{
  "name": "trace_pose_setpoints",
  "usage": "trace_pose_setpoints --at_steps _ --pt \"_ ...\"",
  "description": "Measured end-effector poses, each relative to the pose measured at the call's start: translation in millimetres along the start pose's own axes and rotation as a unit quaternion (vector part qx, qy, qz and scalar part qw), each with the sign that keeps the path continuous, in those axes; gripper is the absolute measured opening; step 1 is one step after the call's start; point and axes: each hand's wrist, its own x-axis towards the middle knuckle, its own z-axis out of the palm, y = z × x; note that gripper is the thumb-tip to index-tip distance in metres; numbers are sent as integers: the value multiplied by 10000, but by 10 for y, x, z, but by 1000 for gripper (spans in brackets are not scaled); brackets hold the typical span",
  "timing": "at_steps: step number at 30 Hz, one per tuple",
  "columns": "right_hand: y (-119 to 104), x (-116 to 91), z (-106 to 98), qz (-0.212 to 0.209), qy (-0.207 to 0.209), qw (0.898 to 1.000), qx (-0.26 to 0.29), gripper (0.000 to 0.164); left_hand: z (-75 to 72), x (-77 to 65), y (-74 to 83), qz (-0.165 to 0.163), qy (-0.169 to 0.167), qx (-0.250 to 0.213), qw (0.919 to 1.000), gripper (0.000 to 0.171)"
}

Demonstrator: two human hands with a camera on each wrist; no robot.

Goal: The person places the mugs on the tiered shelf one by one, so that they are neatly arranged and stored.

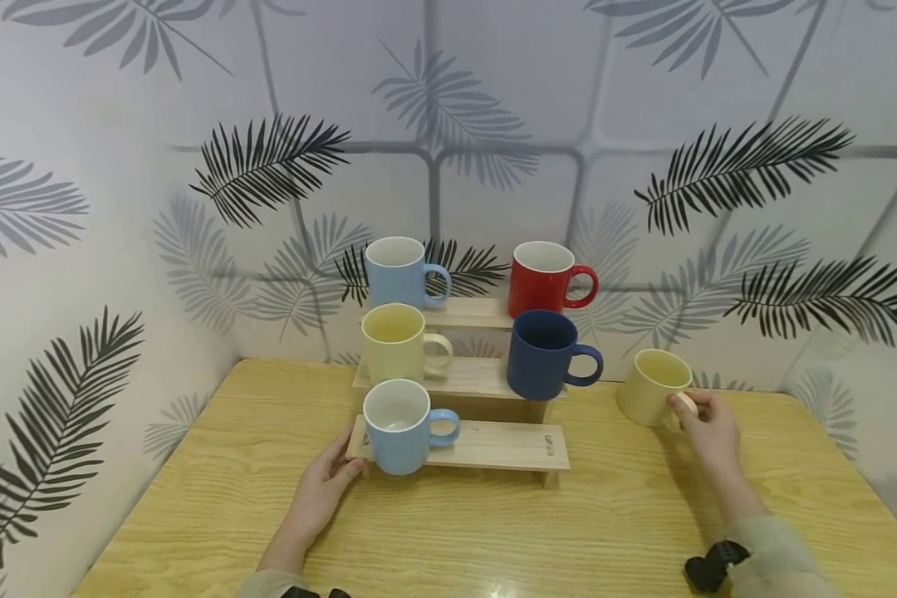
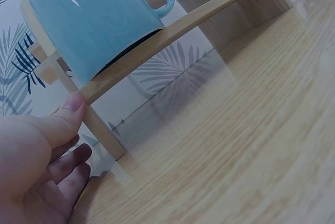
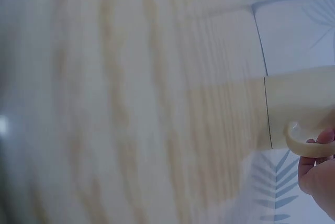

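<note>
My right hand (image 1: 710, 425) pinches the handle of a yellow mug (image 1: 649, 389), upright at the back right of the table; the right wrist view shows fingers (image 3: 308, 174) through that handle. My left hand (image 1: 321, 486) grips the left end of the lowest step of a wooden tiered rack (image 1: 486, 442), thumb at its front corner in the left wrist view. Beside that hand, a light blue mug (image 1: 398, 432) stands on the lowest step. Another yellow mug (image 1: 392, 349) and a dark blue mug (image 1: 538, 357) occupy the middle step.
On the top step are another light blue mug (image 1: 396, 278) and a red mug (image 1: 536, 282). The rack stands on a wood-grain table (image 1: 478, 531). Behind it rises a wall (image 1: 508, 108) with a leaf pattern.
</note>
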Motion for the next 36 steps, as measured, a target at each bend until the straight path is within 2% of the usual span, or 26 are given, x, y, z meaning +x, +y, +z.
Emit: trace_pose_setpoints --at_steps 4,7,11,16,21,25,31,36 --pt "-63 -51 16 167 -209 9996 11 35 -2 -6 -19 -33 28 32 10000 60" --pt "-106 -99 6 282 -428 9985 -178 38 -3 -12 -26 -68 23 56 10000 60" --pt "-148 -159 -12 294 -641 9964 -472 41 -4 -17 -25 -108 28 52 9999 60" --pt "-192 -224 -31 296 -781 9955 -449 40 -5 -9 -30 -107 31 62 9999 61" --pt "-230 -284 -59 289 -993 9943 -275 41 -7 3 -28 -102 56 129 9998 61" --pt "-276 -341 -59 275 -912 9954 -76 41 -7 13 -20 -61 52 123 9999 60" --pt "-360 -441 -28 283 -632 9958 601 28 -5 19 -24 -38 20 120 9999 60" --pt "-427 -525 -56 288 -640 9909 1145 16 0 14 -29 -26 34 142 9999 60"
